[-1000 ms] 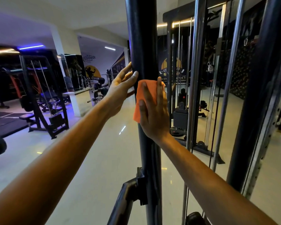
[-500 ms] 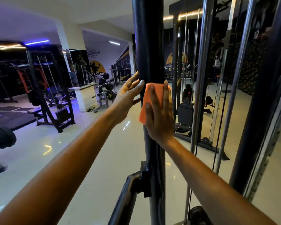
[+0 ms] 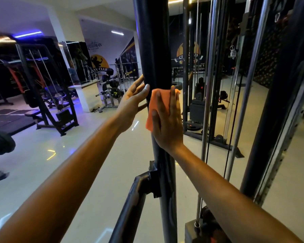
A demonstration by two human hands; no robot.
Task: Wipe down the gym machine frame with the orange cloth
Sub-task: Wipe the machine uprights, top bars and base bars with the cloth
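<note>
Your right hand [image 3: 167,120] lies flat with straight fingers, pressing the orange cloth [image 3: 154,109] onto the black pole [image 3: 153,50]. Your left hand [image 3: 132,100] is spread, fingertips touching the pole's left side.

A glossy pale floor [image 3: 88,165] runs through the room and mirrors the lights. On the left stands a black cable machine [image 3: 42,88] on dark rubber mats [image 3: 9,121], under a blue-violet ceiling strip light [image 3: 27,34]. A barbell plate [image 3: 1,142] juts in at the left edge. Farther back, a white counter [image 3: 87,97] stands before a wall banner [image 3: 98,60] that reads "CITY CLUB", with a rack of weight plates [image 3: 112,90] just beside it. To the right, chrome guide rods [image 3: 209,85] rise beside a black weight stack [image 3: 197,109], and a perforated steel upright [image 3: 279,155] slants along the right edge.
</note>
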